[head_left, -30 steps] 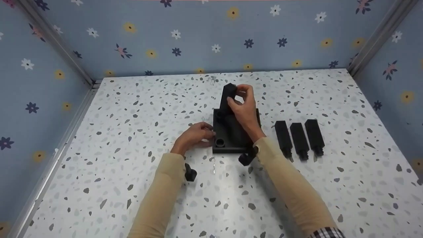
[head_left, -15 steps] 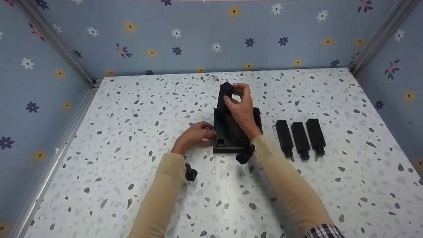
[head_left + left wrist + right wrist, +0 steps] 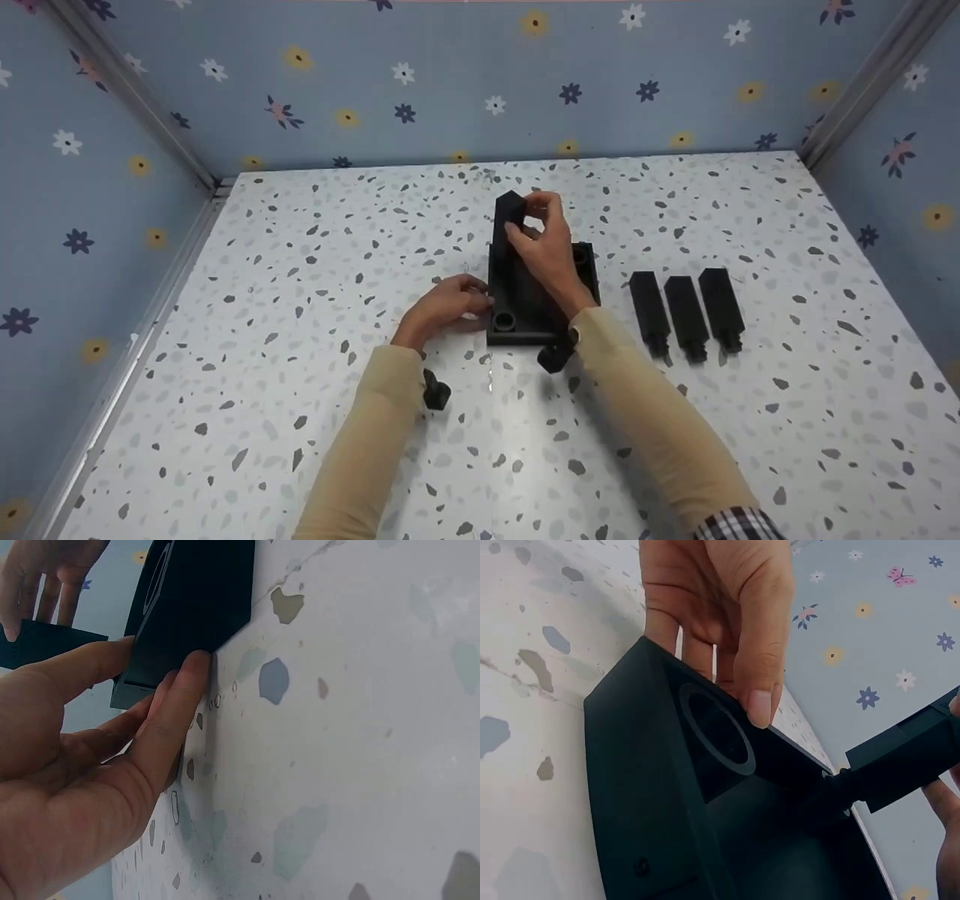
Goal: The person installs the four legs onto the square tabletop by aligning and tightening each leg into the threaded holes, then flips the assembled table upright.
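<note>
A black square tabletop-like base (image 3: 525, 339) lies with its raised rim and round corner sockets upward. My left hand (image 3: 448, 304) grips its left side, the thumb on the rim and the fingers against the outer wall in the left wrist view. My right hand (image 3: 551, 251) pinches a black square leg (image 3: 508, 225) near its upper end, thumb on one face and fingers behind. The leg stands nearly upright over the far left corner. In the right wrist view its threaded end (image 3: 841, 787) is right at that corner's socket. The near left socket (image 3: 504, 322) has nothing in it.
Three more black legs, a left one (image 3: 649, 311), a middle one (image 3: 686, 316) and a right one (image 3: 721, 307), lie side by side right of the base, threaded ends toward me. Flower-patterned walls (image 3: 450, 82) enclose the speckled white table (image 3: 337, 240).
My right hand has moved slightly left with the leg, which now stands more upright over the far left corner. My left hand keeps its hold on the base.
</note>
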`<state>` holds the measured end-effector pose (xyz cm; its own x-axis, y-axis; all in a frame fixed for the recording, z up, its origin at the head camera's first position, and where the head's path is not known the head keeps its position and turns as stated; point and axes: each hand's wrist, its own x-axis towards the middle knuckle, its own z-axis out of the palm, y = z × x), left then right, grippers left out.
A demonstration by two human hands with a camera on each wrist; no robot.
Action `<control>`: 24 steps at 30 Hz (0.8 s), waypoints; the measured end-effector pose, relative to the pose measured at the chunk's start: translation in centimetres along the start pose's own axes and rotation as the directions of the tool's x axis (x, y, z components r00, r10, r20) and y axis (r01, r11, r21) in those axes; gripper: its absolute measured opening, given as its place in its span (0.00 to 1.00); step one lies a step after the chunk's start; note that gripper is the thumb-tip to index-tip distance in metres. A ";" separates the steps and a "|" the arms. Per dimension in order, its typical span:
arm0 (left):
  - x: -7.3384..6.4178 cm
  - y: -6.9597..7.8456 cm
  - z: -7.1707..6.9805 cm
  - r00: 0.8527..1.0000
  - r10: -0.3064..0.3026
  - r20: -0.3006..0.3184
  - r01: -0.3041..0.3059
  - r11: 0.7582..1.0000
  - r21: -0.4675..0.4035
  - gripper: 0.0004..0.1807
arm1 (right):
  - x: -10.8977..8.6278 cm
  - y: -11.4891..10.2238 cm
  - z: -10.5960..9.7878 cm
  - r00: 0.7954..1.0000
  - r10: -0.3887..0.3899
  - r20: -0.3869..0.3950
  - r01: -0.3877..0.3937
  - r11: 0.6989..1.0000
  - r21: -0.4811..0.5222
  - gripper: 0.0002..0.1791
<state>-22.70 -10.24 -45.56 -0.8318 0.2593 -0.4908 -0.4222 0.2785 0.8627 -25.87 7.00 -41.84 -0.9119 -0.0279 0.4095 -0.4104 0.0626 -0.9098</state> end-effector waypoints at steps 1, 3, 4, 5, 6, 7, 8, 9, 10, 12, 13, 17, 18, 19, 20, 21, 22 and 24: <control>0.0 0.1 0.0 1.000 0.003 -0.003 -0.002 1.000 0.014 0.20 | 0.0 -0.1 0.0 1.000 -0.012 0.004 0.012 1.000 -0.006 0.24; -0.1 0.1 0.0 1.000 0.006 -0.004 -0.006 0.999 0.032 0.20 | 0.0 -0.2 0.0 0.999 -0.033 0.009 0.033 0.999 -0.018 0.24; -0.1 0.2 0.0 1.000 0.006 -0.001 -0.006 1.000 0.031 0.21 | -0.1 -0.3 0.0 0.999 -0.045 0.012 0.046 0.999 -0.025 0.24; -0.1 0.2 0.0 1.000 0.006 0.002 -0.006 1.000 0.028 0.21 | -0.1 -0.3 0.0 0.998 -0.055 0.016 0.055 0.998 -0.031 0.24; -0.1 0.2 0.0 1.000 0.008 0.004 -0.008 1.000 0.027 0.20 | -0.1 -0.3 0.0 0.998 -0.065 0.021 0.066 0.997 -0.038 0.24; -0.1 0.2 0.0 1.000 0.009 0.006 -0.009 1.000 0.026 0.20 | -0.2 -0.3 0.0 0.997 -0.073 0.026 0.074 0.996 -0.051 0.24; -0.1 0.1 0.0 1.000 0.010 0.006 -0.010 1.000 0.022 0.20 | -0.2 -0.3 0.0 0.996 -0.080 0.033 0.082 0.995 -0.060 0.24; -0.1 0.1 0.0 1.000 0.011 0.004 -0.011 1.000 0.021 0.20 | -0.3 -0.3 0.0 0.996 -0.083 0.040 0.086 0.994 -0.067 0.23; -0.1 0.1 -0.1 1.000 0.011 0.003 -0.011 1.000 0.018 0.20 | -0.3 -0.3 0.0 0.995 -0.088 0.047 0.092 0.993 -0.078 0.23; -0.1 0.1 0.0 1.000 0.011 0.005 -0.011 1.000 0.003 0.20 | -0.3 -0.2 0.1 0.994 -0.092 0.051 0.096 0.991 -0.090 0.23; -0.1 0.1 0.0 1.000 0.009 0.007 -0.009 1.000 -0.006 0.20 | -0.3 -0.2 0.1 0.995 -0.091 0.050 0.096 0.991 -0.095 0.23; 0.0 0.1 0.0 1.000 0.005 0.015 -0.004 0.999 -0.042 0.20 | -0.3 -0.3 0.1 0.995 -0.088 0.045 0.092 0.992 -0.084 0.23; 0.0 0.1 0.0 1.000 0.005 0.015 -0.005 0.999 -0.044 0.20 | -0.3 -0.2 0.1 0.996 -0.081 0.045 0.084 0.994 -0.072 0.24; 0.0 0.0 0.0 1.000 0.008 0.015 -0.007 0.999 -0.044 0.20 | -0.3 -0.2 0.1 0.996 -0.071 0.045 0.074 0.996 -0.053 0.24; 0.0 0.0 0.0 1.000 0.010 0.016 -0.009 0.999 -0.044 0.20 | -0.3 -0.1 0.1 0.997 -0.062 0.046 0.064 0.997 -0.033 0.24; 0.1 0.0 -0.1 1.000 0.011 0.015 -0.010 0.999 -0.043 0.21 | -0.2 -0.1 0.1 0.998 -0.050 0.048 0.050 0.999 -0.015 0.24; 0.1 0.0 -0.1 1.000 0.012 0.014 -0.012 0.999 -0.043 0.21 | -0.2 0.0 0.2 0.998 -0.036 0.050 0.036 0.999 0.002 0.24; 0.1 -0.1 -0.1 1.000 0.018 0.013 -0.018 0.999 -0.042 0.21 | -0.1 0.0 0.2 0.999 -0.008 0.049 0.006 1.000 0.030 0.23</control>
<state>-22.76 -10.29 -45.67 -0.8345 0.2766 -0.4765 -0.4221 0.2348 0.8756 -25.71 6.79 -41.87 -0.9077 -0.0772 0.4125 -0.4158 0.0329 -0.9088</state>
